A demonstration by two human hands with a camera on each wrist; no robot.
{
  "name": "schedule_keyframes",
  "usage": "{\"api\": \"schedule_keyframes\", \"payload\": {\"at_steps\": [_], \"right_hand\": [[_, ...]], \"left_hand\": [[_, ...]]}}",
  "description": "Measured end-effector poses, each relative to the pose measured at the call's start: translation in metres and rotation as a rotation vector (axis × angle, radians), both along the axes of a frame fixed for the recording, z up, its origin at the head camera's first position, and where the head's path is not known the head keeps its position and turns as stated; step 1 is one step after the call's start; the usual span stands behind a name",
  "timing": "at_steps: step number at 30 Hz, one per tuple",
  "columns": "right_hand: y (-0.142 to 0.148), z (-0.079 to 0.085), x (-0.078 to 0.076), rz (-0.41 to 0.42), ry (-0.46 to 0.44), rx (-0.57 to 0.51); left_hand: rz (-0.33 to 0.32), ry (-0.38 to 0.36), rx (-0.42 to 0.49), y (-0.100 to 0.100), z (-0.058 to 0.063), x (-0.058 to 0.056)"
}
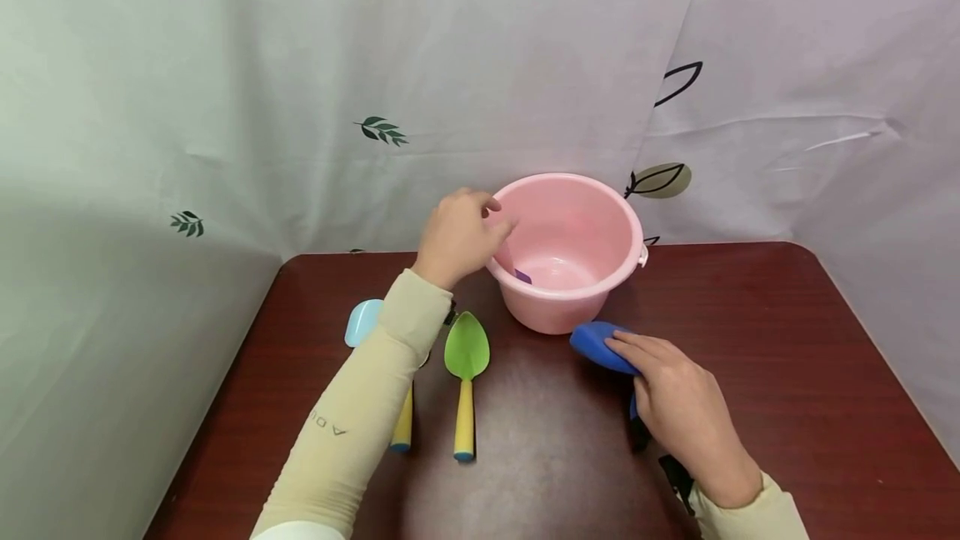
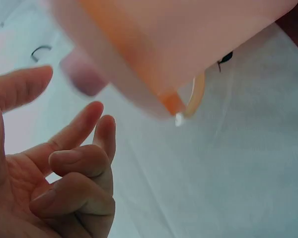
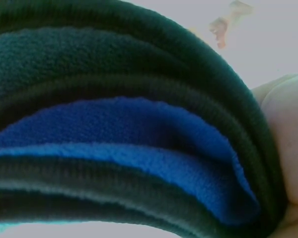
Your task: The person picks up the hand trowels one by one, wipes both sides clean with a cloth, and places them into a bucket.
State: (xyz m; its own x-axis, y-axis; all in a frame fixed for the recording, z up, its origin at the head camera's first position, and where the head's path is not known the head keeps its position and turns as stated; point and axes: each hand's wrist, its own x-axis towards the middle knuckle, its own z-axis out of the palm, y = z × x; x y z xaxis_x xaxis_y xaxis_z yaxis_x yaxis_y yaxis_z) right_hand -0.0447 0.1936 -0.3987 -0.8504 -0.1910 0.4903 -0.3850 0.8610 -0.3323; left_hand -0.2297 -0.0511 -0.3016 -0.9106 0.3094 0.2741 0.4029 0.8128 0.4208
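At the left rim of a pink bucket point(image 1: 558, 294), my left hand point(image 1: 459, 236) has its thumb and index finger apart with nothing between them. A small purple thing point(image 1: 522, 277) shows inside the bucket's left wall. In the left wrist view a blurred purple piece point(image 2: 83, 74) is beside the bucket rim, apart from the fingertips of the left hand point(image 2: 64, 163). My right hand point(image 1: 678, 398) grips a folded blue fabric item point(image 1: 602, 346) just in front of the bucket. The right wrist view shows its soft blue lining point(image 3: 114, 119) and dark edging, with a finger at its right end.
A green trowel point(image 1: 467, 348) with a yellow handle lies on the dark red table point(image 1: 540, 440), left of centre. Beside it, a light blue tool point(image 1: 363, 322) is partly hidden under the left forearm. A pale printed curtain point(image 1: 480, 65) hangs behind and along both sides.
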Motion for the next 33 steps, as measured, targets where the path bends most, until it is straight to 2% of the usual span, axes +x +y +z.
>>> {"api": "schedule_keyframes", "payload": {"at_steps": [6, 12, 17, 26, 33], "right_hand": [[0.000, 0.001, 0.000, -0.003, 0.002, -0.001], [0.000, 0.002, 0.001, -0.007, -0.009, 0.001], [0.000, 0.003, 0.002, -0.007, -0.007, -0.005], [-0.001, 0.002, 0.001, -0.006, -0.024, -0.009], [-0.001, 0.002, 0.002, -0.008, -0.033, -0.006]], "left_hand": [[0.031, 0.045, 0.137, -0.024, 0.003, 0.004], [0.105, 0.026, 0.184, -0.053, -0.002, 0.013], [0.153, -0.036, 0.188, -0.077, -0.010, 0.024], [0.208, -0.187, 0.211, -0.120, -0.034, 0.038], [0.270, -0.268, 0.203, -0.151, -0.051, 0.048]]}}
